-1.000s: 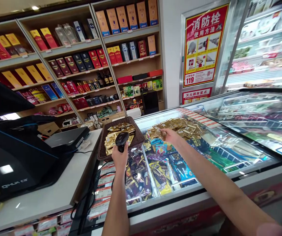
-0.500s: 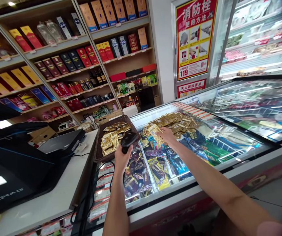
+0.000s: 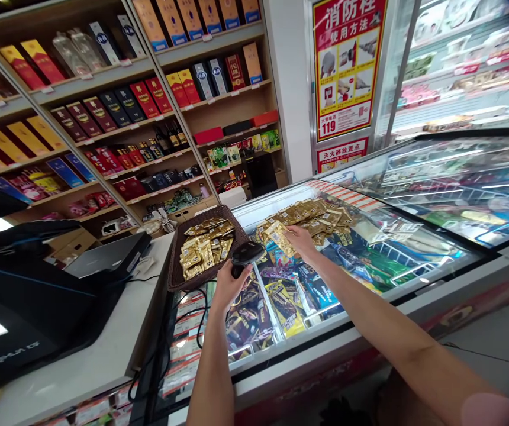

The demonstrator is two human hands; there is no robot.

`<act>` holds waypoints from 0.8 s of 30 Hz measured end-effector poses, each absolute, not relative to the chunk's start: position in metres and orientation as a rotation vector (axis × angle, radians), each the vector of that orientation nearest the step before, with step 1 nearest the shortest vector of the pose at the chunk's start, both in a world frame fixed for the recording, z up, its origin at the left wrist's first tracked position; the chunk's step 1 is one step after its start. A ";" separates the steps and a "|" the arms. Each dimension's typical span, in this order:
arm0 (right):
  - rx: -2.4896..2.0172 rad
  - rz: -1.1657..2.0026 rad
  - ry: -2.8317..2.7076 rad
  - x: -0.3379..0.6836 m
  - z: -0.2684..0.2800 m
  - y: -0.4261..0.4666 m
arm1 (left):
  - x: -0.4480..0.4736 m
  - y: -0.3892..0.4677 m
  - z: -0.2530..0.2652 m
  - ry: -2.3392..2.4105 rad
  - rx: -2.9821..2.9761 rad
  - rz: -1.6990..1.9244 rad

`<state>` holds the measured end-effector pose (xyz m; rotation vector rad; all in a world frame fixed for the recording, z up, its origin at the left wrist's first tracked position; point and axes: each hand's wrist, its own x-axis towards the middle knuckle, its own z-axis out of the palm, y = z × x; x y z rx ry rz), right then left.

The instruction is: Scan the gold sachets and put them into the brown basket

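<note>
My left hand (image 3: pixel 230 288) is closed around the handle of a black barcode scanner (image 3: pixel 247 253), whose head points right. Between the fingers of my right hand (image 3: pixel 301 241) is a gold foil packet (image 3: pixel 280 236), held a little above the glass freezer top. The scanner head and the packet are close together but apart. Behind the packet, a spread of similar gold packets (image 3: pixel 312 212) lies on the glass. More gold packets (image 3: pixel 207 245) fill part of a brown woven basket (image 3: pixel 175 267) to the left of the scanner.
The chest freezer (image 3: pixel 290 346) holds colourful wrapped goods under its glass. A black checkout terminal (image 3: pixel 28 302) stands on the white counter (image 3: pixel 103 367) at left. Black cables (image 3: pixel 202 316) hang beside the basket. Shelves of boxes (image 3: pixel 125 106) and a red poster (image 3: pixel 345 71) are behind.
My left hand has moved the scanner to the right, away from the basket and toward the held packet, its head turning rightward. My right hand keeps its hold on the packet.
</note>
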<state>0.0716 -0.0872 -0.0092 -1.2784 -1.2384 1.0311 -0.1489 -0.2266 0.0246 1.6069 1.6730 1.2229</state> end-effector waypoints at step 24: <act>-1.541 0.783 -1.065 0.079 -0.020 -0.077 | -0.154 -0.224 0.030 1.733 1.496 1.402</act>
